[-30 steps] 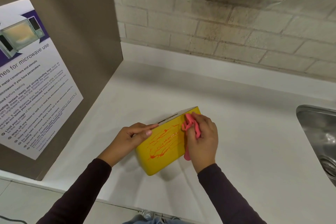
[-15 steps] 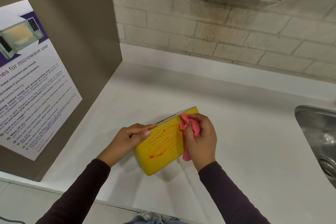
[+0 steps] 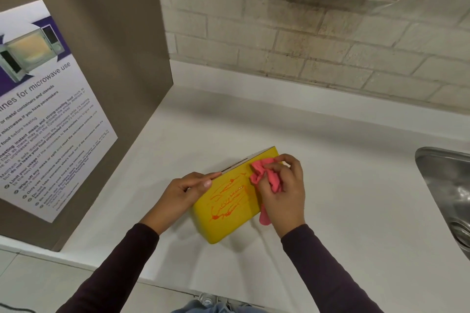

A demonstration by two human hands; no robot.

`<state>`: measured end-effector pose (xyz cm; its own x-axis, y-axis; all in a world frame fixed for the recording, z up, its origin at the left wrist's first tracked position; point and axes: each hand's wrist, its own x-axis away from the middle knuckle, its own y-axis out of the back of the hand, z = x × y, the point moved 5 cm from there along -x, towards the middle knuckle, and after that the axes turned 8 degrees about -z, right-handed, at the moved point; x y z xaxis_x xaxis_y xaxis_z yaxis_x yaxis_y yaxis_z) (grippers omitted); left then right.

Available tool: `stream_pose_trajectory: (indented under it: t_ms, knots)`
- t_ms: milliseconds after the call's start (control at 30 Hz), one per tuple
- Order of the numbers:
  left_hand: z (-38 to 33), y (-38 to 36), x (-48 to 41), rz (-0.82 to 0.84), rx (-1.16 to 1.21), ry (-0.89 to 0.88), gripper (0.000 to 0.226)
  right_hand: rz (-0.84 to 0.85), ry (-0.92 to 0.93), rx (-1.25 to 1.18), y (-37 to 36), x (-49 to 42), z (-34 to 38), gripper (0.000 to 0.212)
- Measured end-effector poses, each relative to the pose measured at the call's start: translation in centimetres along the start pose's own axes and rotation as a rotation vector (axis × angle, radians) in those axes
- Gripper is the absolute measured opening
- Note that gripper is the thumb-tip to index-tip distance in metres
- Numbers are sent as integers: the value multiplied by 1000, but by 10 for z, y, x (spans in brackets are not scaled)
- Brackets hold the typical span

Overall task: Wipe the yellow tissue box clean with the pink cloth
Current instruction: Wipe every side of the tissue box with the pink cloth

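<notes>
Gripping pink cloth in R hand, L hand clasping yellow tissue box edge, orange scribbles on box

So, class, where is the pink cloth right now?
The cloth is bunched in the right hand, pressed against the right end of the yellow box on the white counter.

Shared kitchenette, microwave-use notice, sink
</notes>
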<state>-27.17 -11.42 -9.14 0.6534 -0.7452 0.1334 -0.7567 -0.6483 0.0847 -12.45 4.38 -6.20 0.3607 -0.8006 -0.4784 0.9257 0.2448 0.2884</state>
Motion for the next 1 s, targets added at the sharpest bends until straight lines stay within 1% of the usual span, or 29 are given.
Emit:
stream_pose_trajectory:
  t_ms: [67,100,167,233,300,367,500,633,733,833,933,1000]
  knots:
    - [-1,0,-1,3,-8,-2,32,-19,-27,-20,-8,1,6,18]
    - [-2,1,-1,6,-15,-4,31,2,-11,-14,-12,4,10,19]
    - [-3,0,-2,6,-12,-6,31,60,88,33,-20,10,20,17]
    - [-2,1,-2,-2,0,-2,31,116,223,74,-24,17,26,19]
    - [-2,1,-1,-5,4,-1,31,150,313,83,-20,20,24,22]
    - [-1,0,0,-5,7,-1,32,131,286,81,-11,15,18,23]
    - [-1,-3,1,-10,5,2,35,39,68,55,-4,4,6,28]
    - [-3,-5,2,-17,19,-2,37,26,8,24,-9,2,8,24]
    - [-3,-5,3,-22,8,2,38,46,54,8,-16,5,20,26]
    - [-3,-5,3,-38,12,0,35,124,190,1,-22,14,33,26]
    - [-3,-5,4,-32,18,-6,34,210,315,39,-15,19,30,27]
    - [-3,-5,5,-20,12,-3,36,206,311,90,-5,13,20,28]
